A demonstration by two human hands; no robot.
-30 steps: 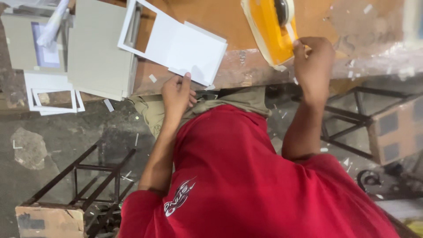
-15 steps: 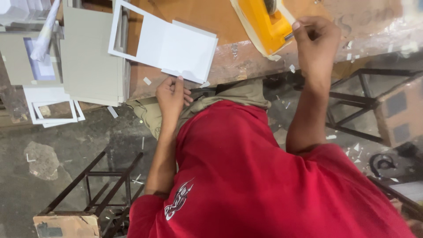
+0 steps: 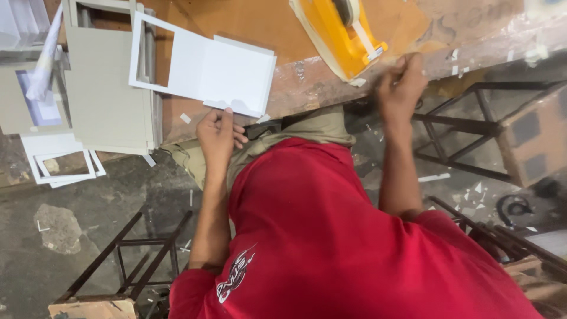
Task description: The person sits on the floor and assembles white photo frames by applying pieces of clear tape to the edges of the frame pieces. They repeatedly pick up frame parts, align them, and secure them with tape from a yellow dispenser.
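Note:
My left hand [image 3: 218,133] rests at the near edge of the wooden workbench [image 3: 254,23]. Its index fingertip touches the near edge of a white card sheet [image 3: 230,74], and the other fingers are loosely curled. That sheet is joined to a white card frame with a cut-out window [image 3: 142,50]. My right hand [image 3: 401,82] is blurred. It hovers just in front of the tip of a yellow tape dispenser [image 3: 339,35] with its fingers pinched together. I cannot make out whether anything is between them.
A stack of grey boards [image 3: 106,94] lies left of the white sheet. More white frames [image 3: 62,165] and a grey board with a pale window [image 3: 29,103] lie further left. Dark metal stool frames [image 3: 466,142] [image 3: 136,260] stand on the littered concrete floor.
My right hand has drawn back from the dispenser toward me. My left hand stays at the white sheet's edge. The camera has come closer to the bench.

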